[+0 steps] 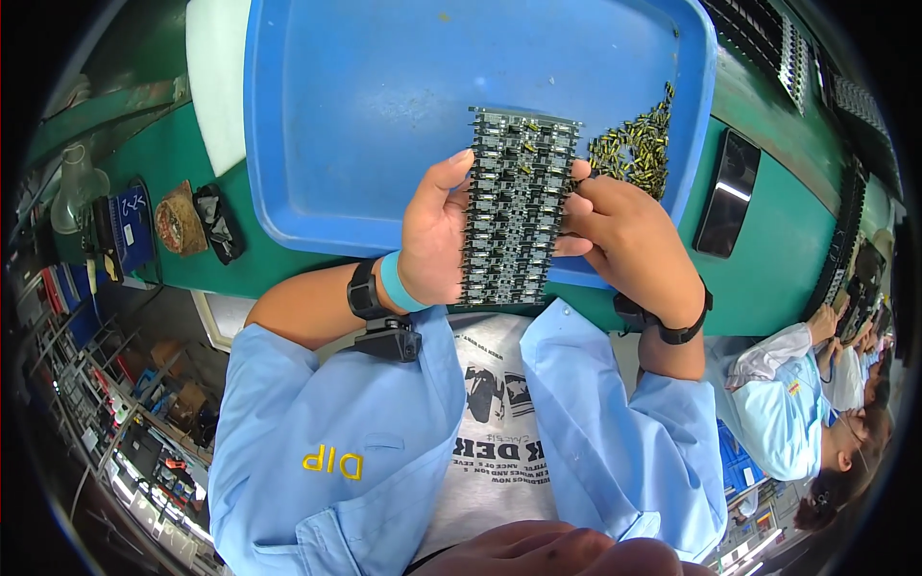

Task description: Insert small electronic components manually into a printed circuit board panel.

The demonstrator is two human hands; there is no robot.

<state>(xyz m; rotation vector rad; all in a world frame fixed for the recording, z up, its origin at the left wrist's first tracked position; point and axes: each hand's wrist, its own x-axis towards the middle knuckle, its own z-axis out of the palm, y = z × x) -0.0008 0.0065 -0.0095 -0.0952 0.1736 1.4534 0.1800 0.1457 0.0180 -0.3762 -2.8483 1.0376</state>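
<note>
A long panel of dark circuit boards (517, 206), filled with rows of small parts, is held upright over the near edge of a blue tray (317, 216). My left hand (434, 226) grips its left edge, the thumb along the side and the fingers going behind. A few yellow-and-dark parts stand on the panel's upper half. My right hand (629, 230) is closed beside the right edge, fingers curled in towards the panel; what its fingertips pinch is too small to make out. Next to it, a heap of small yellow-and-black cylindrical components (642, 154) lies in the tray.
A black phone (727, 194) lies on the green table (768, 274) right of the tray. At left are a white foam sheet (217, 82), a tape roll (179, 221) and a crumpled black wrapper (219, 226). Other people in blue work coats (773, 413) sit at far right.
</note>
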